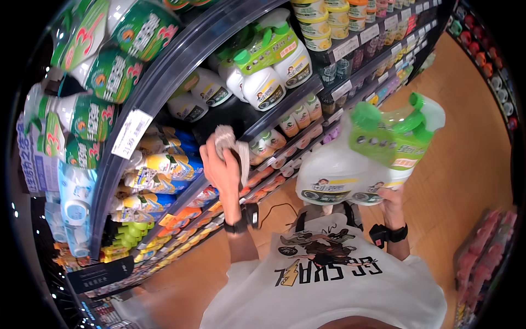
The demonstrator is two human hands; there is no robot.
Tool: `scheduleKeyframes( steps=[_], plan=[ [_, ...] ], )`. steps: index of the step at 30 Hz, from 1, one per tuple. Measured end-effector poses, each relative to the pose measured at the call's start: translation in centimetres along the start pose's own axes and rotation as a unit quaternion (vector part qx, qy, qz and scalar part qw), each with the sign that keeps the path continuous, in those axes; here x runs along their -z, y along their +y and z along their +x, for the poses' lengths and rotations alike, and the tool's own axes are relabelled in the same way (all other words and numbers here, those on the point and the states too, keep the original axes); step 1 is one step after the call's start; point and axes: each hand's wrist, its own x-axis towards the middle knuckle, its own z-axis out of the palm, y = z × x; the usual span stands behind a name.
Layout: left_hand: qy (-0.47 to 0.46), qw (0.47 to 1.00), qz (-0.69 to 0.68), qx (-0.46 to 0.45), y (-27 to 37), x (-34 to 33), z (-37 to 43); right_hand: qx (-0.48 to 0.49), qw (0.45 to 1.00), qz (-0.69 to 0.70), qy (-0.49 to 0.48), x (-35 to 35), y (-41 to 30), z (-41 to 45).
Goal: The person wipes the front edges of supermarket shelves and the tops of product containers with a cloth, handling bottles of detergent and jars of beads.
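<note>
My left hand [222,166] grips a folded beige striped cloth [244,158] at the front of a dark shelf board [224,119]. A bare patch of that board lies just beyond the cloth. Out to the right, my right hand [393,200] holds a twin pack of white cleaner bottles [328,177] from below, tilted, over the floor. A green printed sleeve joins the necks, and one bottle has a spray trigger head. Similar white bottles [265,88] stand farther along the same shelf, and a few more [209,86] sit deeper in it.
A curved shelf edge [164,53] with a price tag runs above my left hand, bearing green-labelled bottles [113,74]. Blue and yellow packs [164,172] lie to the left. Yellow tubs [314,24] stack at the far end. Wooden floor [456,135] spreads at right, beside pink goods [481,255].
</note>
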Motion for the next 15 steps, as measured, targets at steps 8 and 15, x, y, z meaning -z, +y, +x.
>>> scheduleKeyframes(
  steps=[8, 15],
  plan=[
    [-0.295, 0.839, -0.455, -0.03, -2.9, 2.4, -7.3, 0.045, 0.986, -0.134, -0.084, -7.9, -0.1, 1.3],
    [-0.28, 0.765, -0.564, 0.137, -1.7, 5.2, -8.0, 0.082, 0.929, -0.262, -0.25, -12.3, 1.8, 5.0]
  ],
)
